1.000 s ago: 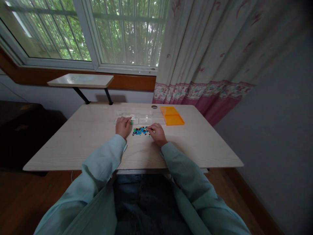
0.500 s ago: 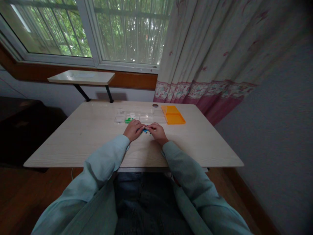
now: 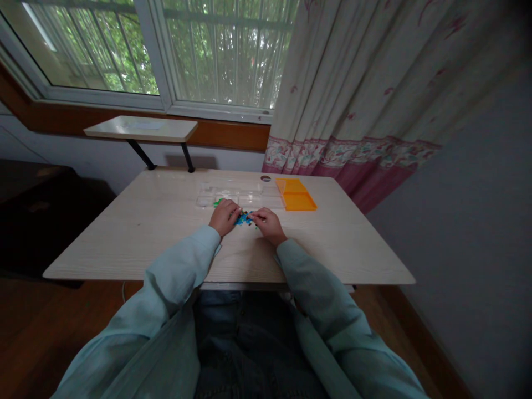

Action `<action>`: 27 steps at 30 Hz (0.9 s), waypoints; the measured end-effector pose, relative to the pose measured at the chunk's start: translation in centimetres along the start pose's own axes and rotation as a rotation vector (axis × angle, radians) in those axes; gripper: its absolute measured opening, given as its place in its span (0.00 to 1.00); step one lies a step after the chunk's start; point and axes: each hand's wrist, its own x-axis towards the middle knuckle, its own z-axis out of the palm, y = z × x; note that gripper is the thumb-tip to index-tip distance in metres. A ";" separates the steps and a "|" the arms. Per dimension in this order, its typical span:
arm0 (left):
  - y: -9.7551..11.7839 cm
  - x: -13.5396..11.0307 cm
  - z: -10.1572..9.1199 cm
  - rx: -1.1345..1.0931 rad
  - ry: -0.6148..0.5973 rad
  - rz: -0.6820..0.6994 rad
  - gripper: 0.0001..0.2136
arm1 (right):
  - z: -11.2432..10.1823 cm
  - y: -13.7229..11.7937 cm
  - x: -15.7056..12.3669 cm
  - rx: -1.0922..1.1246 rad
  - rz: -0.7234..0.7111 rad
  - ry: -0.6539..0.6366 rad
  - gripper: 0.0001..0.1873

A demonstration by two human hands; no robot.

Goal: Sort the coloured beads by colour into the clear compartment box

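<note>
Small pieces (image 3: 242,220), mostly blue, heaped on the bench (image 3: 332,244) between the hands. Left hand (image 3: 225,216) at heap's left edge, fingers curved; right hand (image 3: 267,223) at its right, fingers bunched. Too small to tell whether either is closed on a piece. Clear tray (image 3: 272,201) just beyond, green pieces (image 3: 217,203) in one compartment. Orange case (image 3: 300,200) at tray's right end.
</note>
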 end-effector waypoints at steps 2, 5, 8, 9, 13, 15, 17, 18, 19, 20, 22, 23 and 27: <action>-0.7 0.0 -0.1 -0.005 0.061 -0.055 0.15 | 0.0 0.1 0.0 -0.033 -0.007 -0.012 0.12; -1.8 0.0 -0.2 -0.005 0.151 -0.149 0.15 | 0.0 0.2 -0.1 -0.141 -0.066 -0.069 0.11; -2.4 0.0 -0.4 -0.011 0.192 -0.199 0.15 | 0.2 0.1 -0.3 -0.298 -0.173 -0.179 0.09; -2.5 0.0 -0.5 -0.013 0.199 -0.207 0.16 | 0.3 0.1 -0.4 -0.346 -0.205 -0.213 0.09; -2.5 0.0 -0.5 -0.012 0.199 -0.215 0.16 | 0.5 -0.4 -0.6 -0.471 -0.276 -0.272 0.10; -2.5 0.0 -0.5 -0.012 0.191 -0.208 0.16 | 0.6 -0.7 -0.6 -0.513 -0.287 -0.291 0.10; -2.6 0.0 -0.4 -0.011 0.188 -0.203 0.16 | 0.7 -1.1 -0.6 -0.548 -0.295 -0.302 0.10; -2.7 -0.1 -0.4 -0.011 0.189 -0.200 0.16 | 0.8 -1.2 -0.6 -0.562 -0.300 -0.302 0.10; -2.7 -0.1 -0.4 -0.011 0.190 -0.196 0.16 | 0.8 -1.4 -0.6 -0.574 -0.306 -0.302 0.09; -2.8 -0.1 -0.4 -0.012 0.191 -0.193 0.16 | 0.9 -1.5 -0.7 -0.583 -0.309 -0.302 0.09; -2.9 -0.1 -0.4 -0.017 0.190 -0.190 0.16 | 0.9 -1.7 -0.7 -0.593 -0.308 -0.302 0.08; -2.9 -0.1 -0.4 -0.020 0.188 -0.192 0.16 | 1.0 -1.7 -0.7 -0.596 -0.303 -0.303 0.08; -2.9 -0.1 -0.4 -0.028 0.189 -0.211 0.16 | 0.7 -1.4 -0.7 -0.572 -0.256 -0.281 0.07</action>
